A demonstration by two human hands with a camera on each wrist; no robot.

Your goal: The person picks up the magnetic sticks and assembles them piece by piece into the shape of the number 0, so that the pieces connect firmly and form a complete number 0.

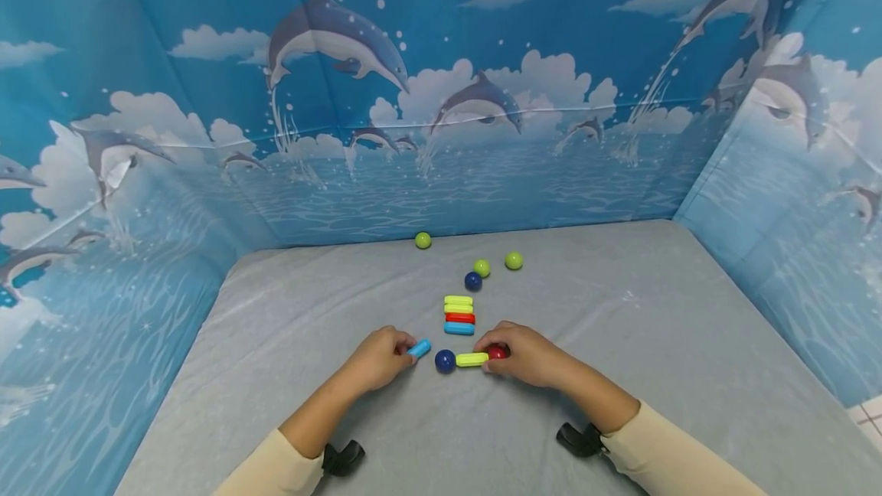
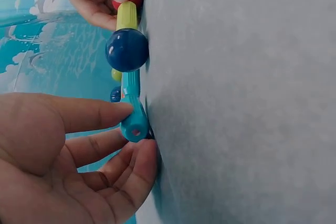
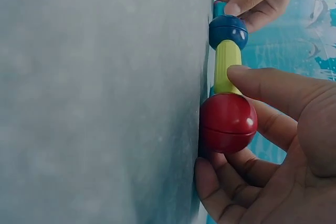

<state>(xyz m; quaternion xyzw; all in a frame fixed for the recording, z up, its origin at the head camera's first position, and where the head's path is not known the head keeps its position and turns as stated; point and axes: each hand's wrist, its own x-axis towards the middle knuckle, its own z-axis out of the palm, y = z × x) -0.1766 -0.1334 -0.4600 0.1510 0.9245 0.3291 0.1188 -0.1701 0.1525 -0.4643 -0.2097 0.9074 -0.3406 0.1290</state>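
Left hand's grip point(image 1: 381, 358) narrow, pinching blue rod point(image 1: 419, 348) just beside navy ball point(image 1: 445, 361). Right hand's grip point(image 1: 525, 357) pinches yellow rod point(image 1: 471, 360), fingers curled by red ball point(image 3: 228, 124); yellow rod between balls, touching both.

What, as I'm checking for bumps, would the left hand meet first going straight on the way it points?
Probably the row's blue rod, struck by the held blue rod; the dark blue ball sits close by, and depth is unclear.
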